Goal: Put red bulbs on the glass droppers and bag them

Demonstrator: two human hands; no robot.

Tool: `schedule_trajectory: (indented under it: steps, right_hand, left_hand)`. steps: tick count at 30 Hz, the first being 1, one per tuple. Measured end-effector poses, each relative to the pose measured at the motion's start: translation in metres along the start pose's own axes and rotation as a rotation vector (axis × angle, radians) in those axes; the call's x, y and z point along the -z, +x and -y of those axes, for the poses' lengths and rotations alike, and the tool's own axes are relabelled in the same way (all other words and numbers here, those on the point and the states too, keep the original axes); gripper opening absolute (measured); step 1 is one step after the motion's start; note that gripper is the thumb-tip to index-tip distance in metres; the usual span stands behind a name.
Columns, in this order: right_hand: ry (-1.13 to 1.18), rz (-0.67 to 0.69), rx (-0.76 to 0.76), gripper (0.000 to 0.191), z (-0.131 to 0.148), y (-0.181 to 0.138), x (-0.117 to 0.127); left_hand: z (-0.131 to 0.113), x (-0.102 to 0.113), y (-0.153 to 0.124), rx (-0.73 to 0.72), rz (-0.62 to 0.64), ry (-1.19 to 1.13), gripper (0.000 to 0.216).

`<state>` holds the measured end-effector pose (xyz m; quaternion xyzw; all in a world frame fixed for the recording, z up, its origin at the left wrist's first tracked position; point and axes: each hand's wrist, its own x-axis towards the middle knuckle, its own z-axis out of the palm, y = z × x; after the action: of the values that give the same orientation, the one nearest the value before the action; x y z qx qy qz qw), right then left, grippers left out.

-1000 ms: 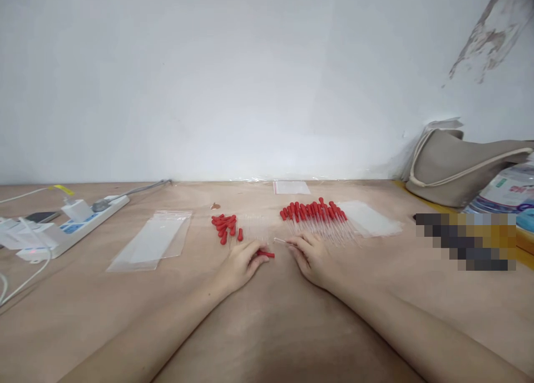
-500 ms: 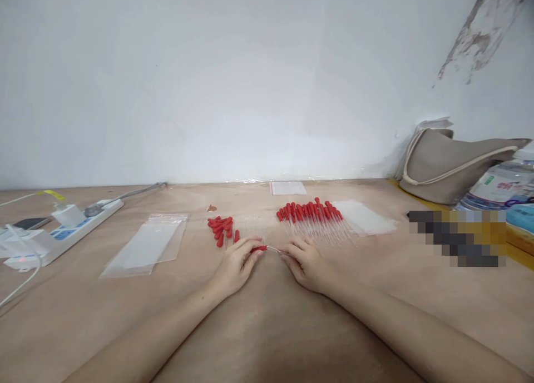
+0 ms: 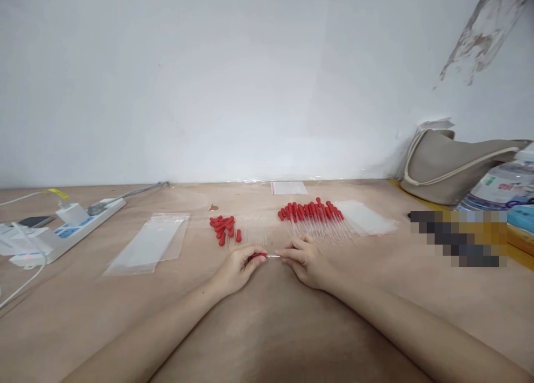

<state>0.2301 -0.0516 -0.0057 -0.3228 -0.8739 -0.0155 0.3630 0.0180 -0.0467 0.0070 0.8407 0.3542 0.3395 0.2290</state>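
Note:
Between thumb and fingers my left hand [image 3: 240, 267] pinches the red rubber bulb [image 3: 259, 255] of a dropper. The clear glass tube [image 3: 272, 256] of that dropper runs level out of the bulb, and my right hand [image 3: 305, 262] is closed on its other end. Beyond my left hand lie a small pile of loose red bulbs [image 3: 221, 227] and a row of thin clear tubes [image 3: 253, 230]. Past my right hand, several droppers [image 3: 315, 213] with red bulbs lie side by side, tubes toward me.
Clear plastic bags lie at left [image 3: 146, 244], at right [image 3: 367, 217] and by the wall [image 3: 289, 188]. A white power strip [image 3: 79, 227] with chargers and cables is far left. On the right are a grey-beige bag [image 3: 454, 163], a large bottle [image 3: 500, 183] and a blurred-out dark item [image 3: 454, 238].
Both hands have come slightly nearer to me with the dropper. The dropper now lies more level, and the row of clear tubes behind shows more fully.

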Motion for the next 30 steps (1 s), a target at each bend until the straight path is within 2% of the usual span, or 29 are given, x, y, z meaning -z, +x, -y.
schedule_trajectory:
  steps: [7, 11, 18, 22, 24, 27, 30]
  right_hand:
    - [-0.157, 0.044, 0.08, 0.022, 0.004, 0.003, 0.001]
    - [-0.133, 0.097, 0.041, 0.022, 0.011, 0.006, -0.001]
    - [-0.033, 0.275, -0.071, 0.024, 0.015, 0.016, 0.004]
    - [-0.041, 0.274, -0.106, 0.022, 0.019, 0.02, 0.012]
    - [-0.015, 0.254, -0.187, 0.021, 0.02, 0.022, 0.018]
    - [0.076, 0.199, -0.465, 0.021, 0.012, 0.029, 0.025]
    - [0.029, 0.141, -0.714, 0.023, -0.004, 0.046, 0.024]
  left_hand:
    - [-0.001, 0.0, -0.005, -0.082, 0.046, 0.132, 0.018]
    - [-0.002, 0.0, -0.007, -0.127, 0.023, 0.161, 0.017]
    - [-0.002, 0.001, -0.004, -0.173, 0.034, 0.193, 0.015]
    - [0.004, 0.006, 0.0, -0.222, -0.056, 0.224, 0.017]
    - [0.01, 0.01, 0.001, -0.204, -0.147, 0.273, 0.024]
    - [0.019, 0.014, 0.001, -0.154, -0.271, 0.341, 0.025]
    - [0.025, 0.016, 0.002, -0.119, -0.28, 0.419, 0.016]
